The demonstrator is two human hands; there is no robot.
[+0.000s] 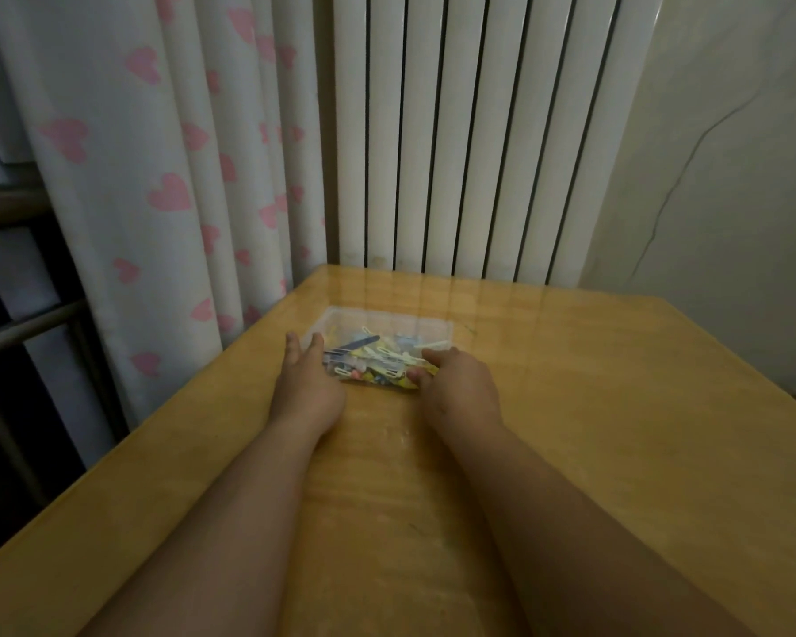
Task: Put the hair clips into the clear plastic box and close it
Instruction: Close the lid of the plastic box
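Head view: your forearms reach out side by side over the table. Your left hand lies flat, fingers straight against the box; your right hand curls round its near right corner. Clips lie inside.

No legible text, label, brand, number or sign: none on the clear plastic box, the hair clips, the table or the curtain, printed with pink hearts only.
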